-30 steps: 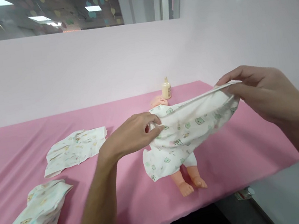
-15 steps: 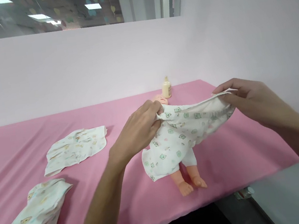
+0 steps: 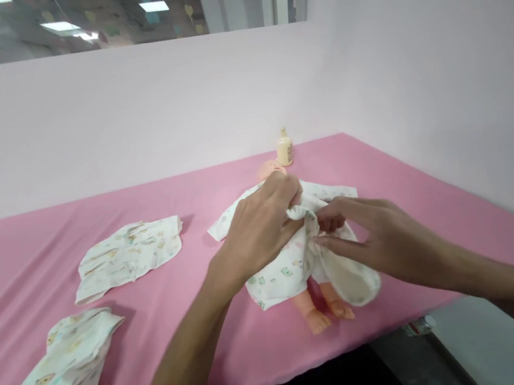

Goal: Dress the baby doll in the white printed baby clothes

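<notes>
A baby doll (image 3: pixel 314 314) lies on its back with its feet towards me, its head partly hidden behind my left hand. White baby clothing with a small green print, a baby shirt (image 3: pixel 277 277), covers its body, sleeves spread to both sides. My left hand (image 3: pixel 266 220) is closed on a bunched edge of the shirt over the doll's chest. Close beside it, my right hand (image 3: pixel 363 228) pinches the shirt's front flap, whose plain inner side shows and hangs over one of the doll's legs. What lies between the fingertips is partly hidden.
Folded printed clothing (image 3: pixel 129 258) lies left on the pink sheet (image 3: pixel 173 340), with another crumpled printed garment (image 3: pixel 67 375) nearer me. A pump bottle (image 3: pixel 284 148) stands beyond the doll's head. White walls border the back and right; the table's front edge is close.
My right hand has moved left and down from the right, bringing the stretched shirt flap in over the doll. My left hand has shifted slightly right, still gripping the shirt.
</notes>
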`<state>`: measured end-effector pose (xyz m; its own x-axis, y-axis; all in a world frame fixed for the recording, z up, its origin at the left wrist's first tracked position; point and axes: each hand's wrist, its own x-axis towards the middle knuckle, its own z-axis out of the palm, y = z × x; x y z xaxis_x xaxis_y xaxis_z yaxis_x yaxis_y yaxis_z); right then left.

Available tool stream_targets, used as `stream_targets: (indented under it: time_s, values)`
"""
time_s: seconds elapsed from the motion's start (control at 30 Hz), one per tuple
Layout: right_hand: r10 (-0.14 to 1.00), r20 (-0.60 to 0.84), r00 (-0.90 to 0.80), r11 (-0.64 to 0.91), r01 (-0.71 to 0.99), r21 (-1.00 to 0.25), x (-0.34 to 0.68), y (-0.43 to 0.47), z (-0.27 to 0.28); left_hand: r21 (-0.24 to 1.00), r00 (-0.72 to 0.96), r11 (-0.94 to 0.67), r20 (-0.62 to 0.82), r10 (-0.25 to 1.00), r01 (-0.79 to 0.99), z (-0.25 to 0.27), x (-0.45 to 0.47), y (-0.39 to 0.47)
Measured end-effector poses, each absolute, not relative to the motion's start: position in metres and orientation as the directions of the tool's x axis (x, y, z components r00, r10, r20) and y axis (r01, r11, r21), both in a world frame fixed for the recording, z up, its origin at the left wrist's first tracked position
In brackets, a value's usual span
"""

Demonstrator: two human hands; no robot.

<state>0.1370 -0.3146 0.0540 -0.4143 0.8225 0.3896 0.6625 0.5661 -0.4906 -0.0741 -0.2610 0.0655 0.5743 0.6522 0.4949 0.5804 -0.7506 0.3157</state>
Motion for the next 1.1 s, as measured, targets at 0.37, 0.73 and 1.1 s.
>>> stream_targets:
  time_s: [0.37, 0.73, 1.1]
  values:
    - [0.956, 0.037, -0.292, 0.167, 0.436, -0.884, 0.152, -0.291, 0.062, 0.744, 0.765, -0.567, 0.120, 0.633, 0.353, 0.075, -0.088, -0.255]
    - [0.933, -0.003, -0.359, 0.146, 0.387, -0.910, 0.156, -0.297, 0.079, 0.771, 0.676, -0.578, 0.277, 0.682, 0.268, 0.085, -0.098, -0.266]
    - [0.955, 0.001, -0.296, 0.139, 0.445, -0.885, 0.168, -0.298, 0.126, 0.403, 0.358, -0.731, 0.677, 0.643, 0.550, 0.086, -0.095, -0.269]
